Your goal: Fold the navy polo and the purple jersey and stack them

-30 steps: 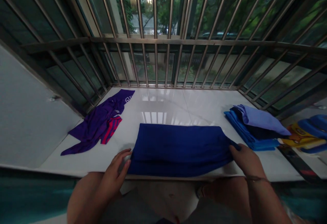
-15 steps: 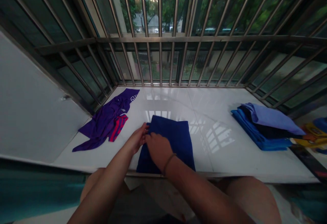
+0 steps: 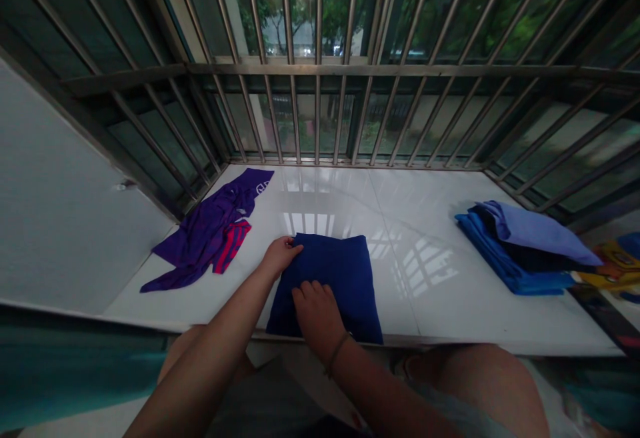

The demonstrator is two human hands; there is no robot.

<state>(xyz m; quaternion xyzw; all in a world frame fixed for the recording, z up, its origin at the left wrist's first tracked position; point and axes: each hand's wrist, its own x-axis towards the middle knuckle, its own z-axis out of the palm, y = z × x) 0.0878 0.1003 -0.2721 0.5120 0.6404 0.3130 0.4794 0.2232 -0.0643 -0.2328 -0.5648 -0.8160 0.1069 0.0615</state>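
Note:
A folded dark blue garment [image 3: 340, 268] lies on the white tiled sill in front of me, its near edge at the sill's front. My left hand [image 3: 281, 255] is at its far left corner, thumb and fingers closed on the cloth edge. Lower down, my right hand [image 3: 320, 311] rests on top of the garment near its left side, fingers loosely spread and slightly bent. A band circles my right wrist. What kind of garment it is, I cannot tell from its folded shape.
To the left lies a crumpled purple garment [image 3: 205, 231] with a red-striped piece [image 3: 233, 245]. A stack of folded blue and lilac clothes [image 3: 525, 245] sits at the right, beside yellow printed fabric [image 3: 617, 265]. Metal window bars [image 3: 320, 70] close off the far side.
My right hand has come away from the left edge, down and right onto the garment. The left hand has shifted slightly up. The garment's far left corner now lies flatter.

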